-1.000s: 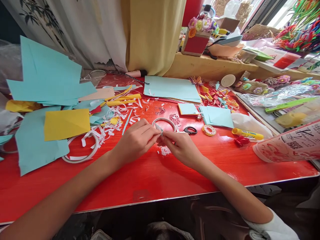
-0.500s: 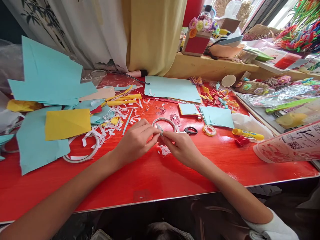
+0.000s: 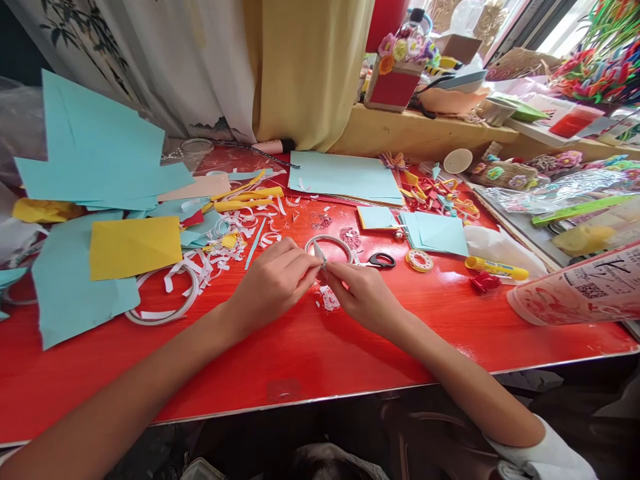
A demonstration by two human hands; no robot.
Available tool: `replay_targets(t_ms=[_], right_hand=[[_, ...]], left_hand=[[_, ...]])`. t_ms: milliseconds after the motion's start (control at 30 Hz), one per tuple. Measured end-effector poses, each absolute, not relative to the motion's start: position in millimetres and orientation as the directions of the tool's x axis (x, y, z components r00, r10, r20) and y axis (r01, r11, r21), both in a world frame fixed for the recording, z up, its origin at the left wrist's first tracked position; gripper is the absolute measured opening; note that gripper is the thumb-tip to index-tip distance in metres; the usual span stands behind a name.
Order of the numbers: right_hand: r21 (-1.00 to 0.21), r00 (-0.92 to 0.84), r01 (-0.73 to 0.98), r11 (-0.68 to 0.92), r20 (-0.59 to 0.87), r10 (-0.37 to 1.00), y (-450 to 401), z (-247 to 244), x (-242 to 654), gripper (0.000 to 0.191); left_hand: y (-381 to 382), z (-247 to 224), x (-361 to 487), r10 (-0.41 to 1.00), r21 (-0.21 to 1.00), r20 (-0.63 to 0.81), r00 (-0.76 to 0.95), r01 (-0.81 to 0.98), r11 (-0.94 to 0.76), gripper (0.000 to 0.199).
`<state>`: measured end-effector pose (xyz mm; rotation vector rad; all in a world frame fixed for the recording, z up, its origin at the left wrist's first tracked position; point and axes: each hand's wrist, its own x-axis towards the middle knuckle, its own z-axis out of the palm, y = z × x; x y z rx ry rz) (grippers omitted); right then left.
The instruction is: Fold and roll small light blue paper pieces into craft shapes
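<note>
My left hand (image 3: pixel 277 279) and my right hand (image 3: pixel 367 290) meet over the middle of the red table, fingertips pinched together. Between them they grip a small piece of light blue paper (image 3: pixel 320 254), its pointed end sticking up past the fingers. Most of the piece is hidden by my fingertips. Just behind lies a roll of white tape (image 3: pixel 334 240), and beside my right hand are scissors with black handles (image 3: pixel 382 261), their blades partly covered. White paper scraps (image 3: pixel 329 298) lie on the table below my fingertips.
Light blue sheets (image 3: pixel 100 153), a yellow sheet (image 3: pixel 136 247) and a white ring (image 3: pixel 165 317) lie at the left, near many paper shreds (image 3: pixel 220 257). Rightward are blue squares (image 3: pixel 435 233), a small tape roll (image 3: pixel 419 261), a glue stick (image 3: pixel 495 269) and a large cup (image 3: pixel 580 285).
The pointed end of the blue paper piece shows slightly more upright between my fingers. Both hands stay almost in the same place.
</note>
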<state>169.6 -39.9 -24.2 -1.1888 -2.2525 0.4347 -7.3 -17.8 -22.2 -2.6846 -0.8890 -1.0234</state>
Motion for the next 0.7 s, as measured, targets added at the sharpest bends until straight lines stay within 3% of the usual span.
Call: replay_targets(t_ms=[700], right_hand=[[-0.504, -0.454, 0.661, 0.556, 0.322, 0.831, -40.0, -25.1, 169.7, 0.02]], left_hand=[[-17.6, -21.0, -7.2, 0.492, 0.124, 0.635, 0.595, 0.551, -0.825, 0.015]])
